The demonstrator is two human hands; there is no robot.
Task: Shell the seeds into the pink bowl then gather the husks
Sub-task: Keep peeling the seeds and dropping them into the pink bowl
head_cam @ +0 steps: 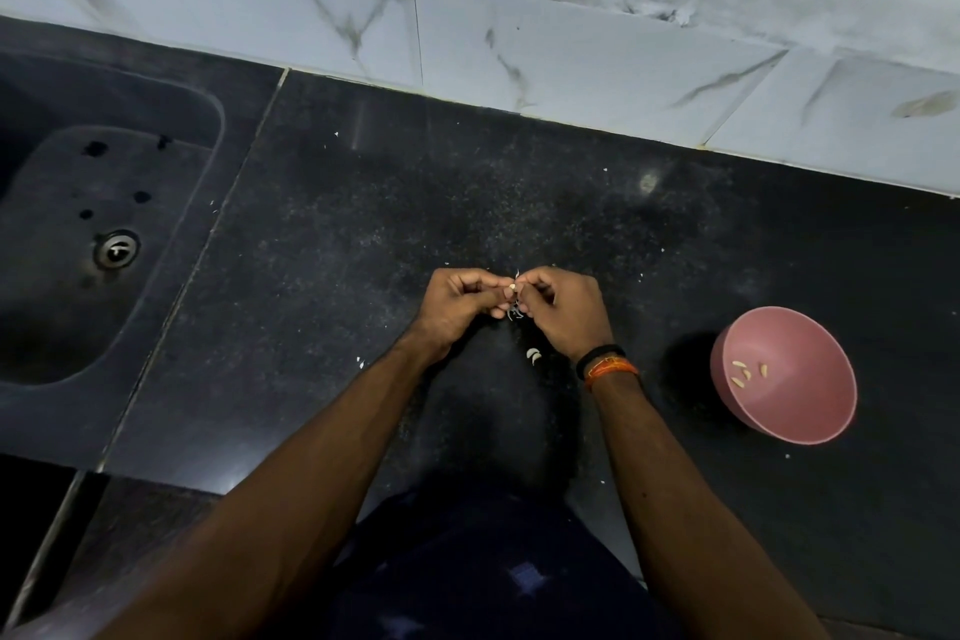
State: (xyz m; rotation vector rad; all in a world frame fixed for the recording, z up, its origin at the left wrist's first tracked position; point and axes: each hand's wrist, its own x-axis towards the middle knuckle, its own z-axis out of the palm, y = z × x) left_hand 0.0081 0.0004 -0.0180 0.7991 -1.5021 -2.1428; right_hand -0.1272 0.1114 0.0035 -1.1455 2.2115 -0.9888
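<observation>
Mid-task view, shelling under way. Left hand (457,304) and right hand (563,309) brought together above the dark desk (363,234), fingers (483,282) of both curled and pinching one seed (513,286) between the tips; pale kernel showing at the pinch, thin husk shreds sticking up and hanging just beside it (too small to tell whether fully split).

Pink bowl (810,424) standing upright on the desk to the right of the hands, well apart from them, holding four shelled kernels (746,372) on its inner wall. Judged from that count: a few seeds done, the present one partly opened and not yet dropped in.

Two pale curved husks (534,354) lying on the desk just below the right hand, beside the wrist with its black and orange bands (605,364). Small white flecks (359,362) scattered over the desk around the hands, probably husk fragments (too fine to be sure). No heap of husks anywhere in view, so gathering judged not yet begun.

No stock of unshelled seeds visible; number remaining cannot be told (possibly held inside a curled palm, hidden here).

Sink (171,109) with drain at far left, tiled wall (519,42) behind; neither involved.
</observation>
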